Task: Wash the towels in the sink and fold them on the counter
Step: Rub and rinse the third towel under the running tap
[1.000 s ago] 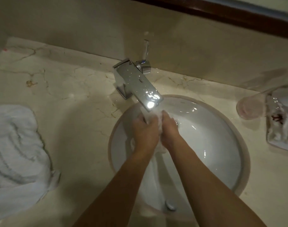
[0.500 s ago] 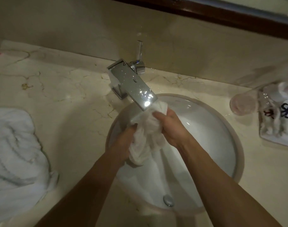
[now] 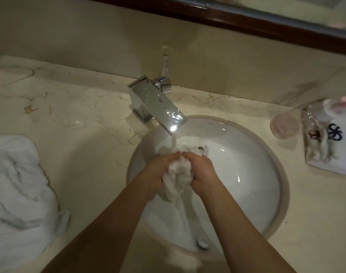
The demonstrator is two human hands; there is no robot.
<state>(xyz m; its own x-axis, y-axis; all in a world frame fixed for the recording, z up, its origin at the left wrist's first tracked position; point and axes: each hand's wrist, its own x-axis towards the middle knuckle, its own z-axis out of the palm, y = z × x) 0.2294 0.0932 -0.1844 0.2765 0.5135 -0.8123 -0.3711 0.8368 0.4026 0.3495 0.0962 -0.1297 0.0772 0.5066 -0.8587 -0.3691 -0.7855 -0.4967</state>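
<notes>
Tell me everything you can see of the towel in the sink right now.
The white towel looks like soft, wet cloth, bunched into a wad between the left hand and right hand, which both grip it. Its upper part heaps up under the faucet, whose water stream lands on it. The rest hangs down as a long tail across the sink basin to the near rim, beside the drain.

A beige marble counter (image 3: 73, 123) veined with brown cracks is seen below a plain beige wall (image 3: 89, 36). A dark wood-framed mirror (image 3: 266, 18) is mounted far right. Dim light is cast.
</notes>
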